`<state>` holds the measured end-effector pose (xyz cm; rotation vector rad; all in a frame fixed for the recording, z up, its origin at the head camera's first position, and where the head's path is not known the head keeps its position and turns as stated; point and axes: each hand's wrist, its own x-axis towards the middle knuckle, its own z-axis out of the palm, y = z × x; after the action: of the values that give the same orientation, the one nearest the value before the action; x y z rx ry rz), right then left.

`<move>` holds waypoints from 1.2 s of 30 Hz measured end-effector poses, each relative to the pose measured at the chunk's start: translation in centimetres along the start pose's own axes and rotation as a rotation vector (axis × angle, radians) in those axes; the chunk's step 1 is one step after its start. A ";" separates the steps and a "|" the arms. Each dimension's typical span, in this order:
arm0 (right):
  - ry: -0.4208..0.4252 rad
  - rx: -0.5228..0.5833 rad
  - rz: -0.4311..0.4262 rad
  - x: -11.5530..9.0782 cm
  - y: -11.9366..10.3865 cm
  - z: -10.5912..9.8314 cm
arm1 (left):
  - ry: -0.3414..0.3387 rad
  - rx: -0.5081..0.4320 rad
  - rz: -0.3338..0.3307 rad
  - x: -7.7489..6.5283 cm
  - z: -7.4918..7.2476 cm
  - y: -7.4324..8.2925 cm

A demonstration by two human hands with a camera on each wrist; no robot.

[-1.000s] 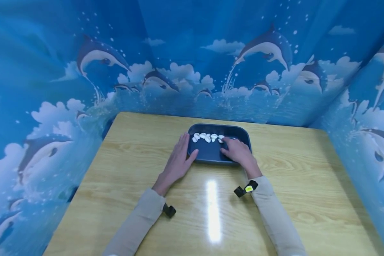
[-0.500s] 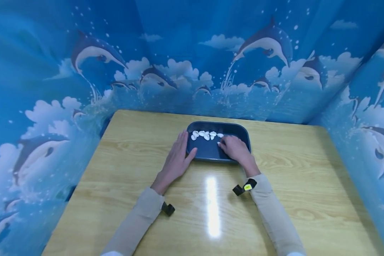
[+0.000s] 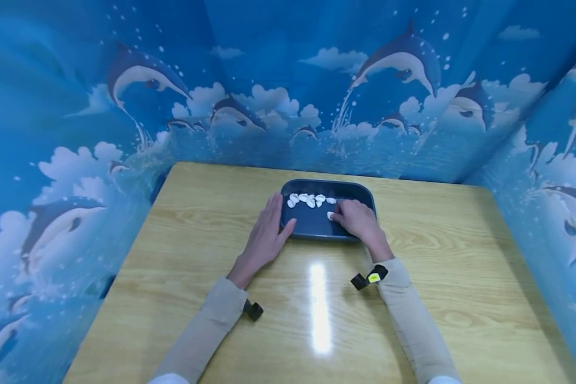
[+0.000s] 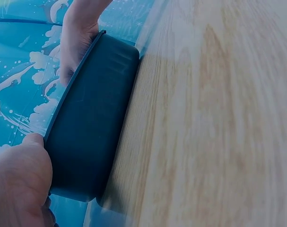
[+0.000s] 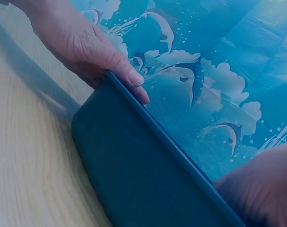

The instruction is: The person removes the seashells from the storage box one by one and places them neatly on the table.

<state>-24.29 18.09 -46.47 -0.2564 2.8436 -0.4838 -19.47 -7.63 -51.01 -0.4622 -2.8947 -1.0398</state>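
- Pinches small white piece with right hand, inside dark tray.
- Seems light, hard, maybe easy to crack (best held softly by the edge).
- Rests left hand, fingers straight, against tray side.

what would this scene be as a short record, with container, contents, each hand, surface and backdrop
container: dark blue, round-cornered rectangular tray
contents: small white rounded pieces in a loose row towards the far side; material unclear
left hand: fingers straight along the tray's left side
right hand: pinches a separate white piece inside the tray
surface: light wood-grain table
backdrop: blue sheet printed with dolphins and clouds
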 end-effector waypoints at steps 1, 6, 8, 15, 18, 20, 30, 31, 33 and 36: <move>0.010 -0.004 -0.013 0.0 0.0 0.0 | -0.003 0.000 -0.002 0.1 0.0 0.0; 0.000 -0.026 -0.060 0.3 0.2 0.4 | -0.021 -0.012 -0.015 0.1 -0.2 0.2; 0.002 -0.032 -0.070 0.3 0.3 0.5 | -0.033 -0.014 -0.011 0.2 -0.3 0.1; 0.031 -0.056 -0.082 0.1 0.2 0.5 | -0.080 -0.016 0.020 0.2 -0.7 -0.7; 0.022 -0.061 -0.105 0.1 0.1 0.6 | -0.090 -0.024 0.024 0.2 -0.9 -0.9; 0.008 -0.062 -0.118 0.1 0.1 0.6 | -0.094 -0.031 0.025 0.1 -1.0 -1.0; -0.045 -0.075 -0.119 -0.2 0.5 0.2 | -0.096 -0.051 0.023 -0.1 -1.1 -0.9; -0.050 -0.073 -0.119 -0.2 0.5 0.2 | -0.096 -0.052 0.015 -0.1 -1.1 -1.0; -0.056 -0.069 -0.120 -0.1 0.5 0.2 | -0.091 -0.055 0.002 -0.1 -1.2 -1.1; -0.053 -0.063 -0.127 -0.1 0.5 0.3 | -0.093 -0.068 -0.007 0.0 -1.3 -1.5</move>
<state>-24.22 18.46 -46.90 -0.4568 2.8059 -0.4058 -19.94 -9.55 -50.88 -0.5167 -2.9505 -1.1518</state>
